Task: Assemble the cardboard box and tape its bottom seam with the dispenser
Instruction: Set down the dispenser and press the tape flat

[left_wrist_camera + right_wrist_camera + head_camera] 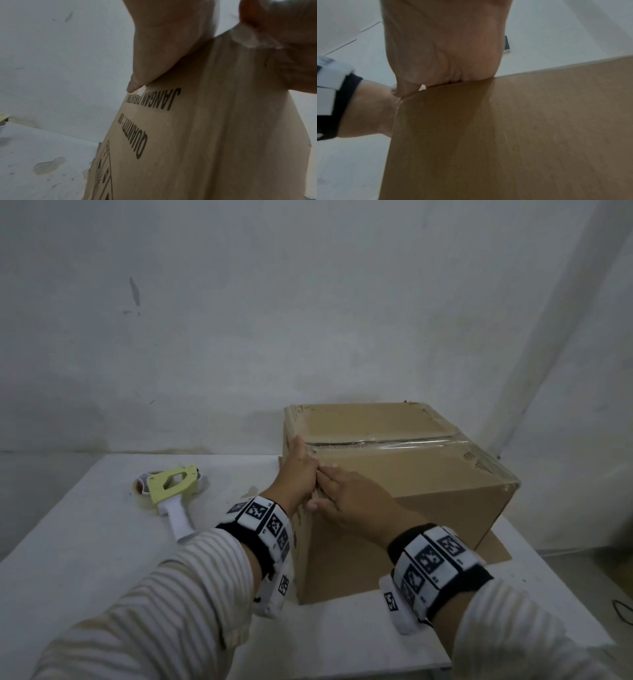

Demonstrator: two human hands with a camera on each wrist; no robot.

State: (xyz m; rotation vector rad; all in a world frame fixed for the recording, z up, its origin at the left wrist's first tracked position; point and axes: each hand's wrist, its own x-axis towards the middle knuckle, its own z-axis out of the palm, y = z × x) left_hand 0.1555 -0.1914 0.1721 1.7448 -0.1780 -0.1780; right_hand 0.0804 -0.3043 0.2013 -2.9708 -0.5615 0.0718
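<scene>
The brown cardboard box (428,484) stands on the white table (85,559) with its flaps closed on top. A strip of clear tape (394,444) runs along the top seam. My left hand (300,465) lies flat against the box's left face at the seam's end, fingers straight. My right hand (346,494) rests flat on the top panel beside it, its fingers reaching over the left edge. In the left wrist view the left hand (163,43) presses the printed side (223,121), with crumpled tape (248,37) at the edge. The yellow and white tape dispenser (171,491) lies on the table to the left, untouched.
A white wall (239,320) stands close behind the table. A cardboard flap (496,547) sticks out under the box at the right. The table's right edge runs near the box, with floor and a dark cable (621,607) beyond.
</scene>
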